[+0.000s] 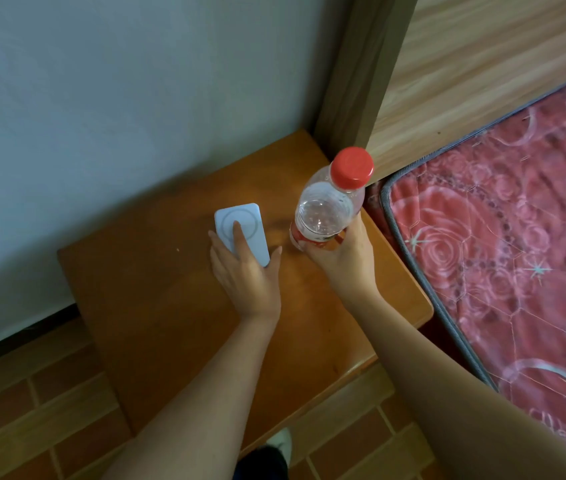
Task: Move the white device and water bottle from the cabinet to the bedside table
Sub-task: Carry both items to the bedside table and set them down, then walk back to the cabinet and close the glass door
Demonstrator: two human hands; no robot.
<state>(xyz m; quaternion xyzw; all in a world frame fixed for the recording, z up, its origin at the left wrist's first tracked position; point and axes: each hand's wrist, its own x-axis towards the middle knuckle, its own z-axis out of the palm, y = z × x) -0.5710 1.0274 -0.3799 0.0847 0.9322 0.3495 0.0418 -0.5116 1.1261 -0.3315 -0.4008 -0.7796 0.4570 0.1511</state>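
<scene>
The white device (238, 220), a flat rounded rectangle with a ring mark on top, lies over the orange-brown bedside table (156, 306). My left hand (245, 275) grips it from the near end, index finger across its top, thumb and other fingers along its sides. Whether it rests on the wood or hovers just above, I cannot tell. The water bottle (330, 202) is clear plastic with a red cap and a red label. It stands upright above the table's right side with my right hand (343, 254) wrapped round its lower half. Its base is hidden by my fingers.
A pale wall (118, 98) runs behind the table. A wooden bedpost (354, 81) and headboard (475, 71) rise at the back right. The red rose-patterned mattress (510, 237) borders the table's right edge. Tiled floor (32, 410) and my shoe (279, 445) lie below.
</scene>
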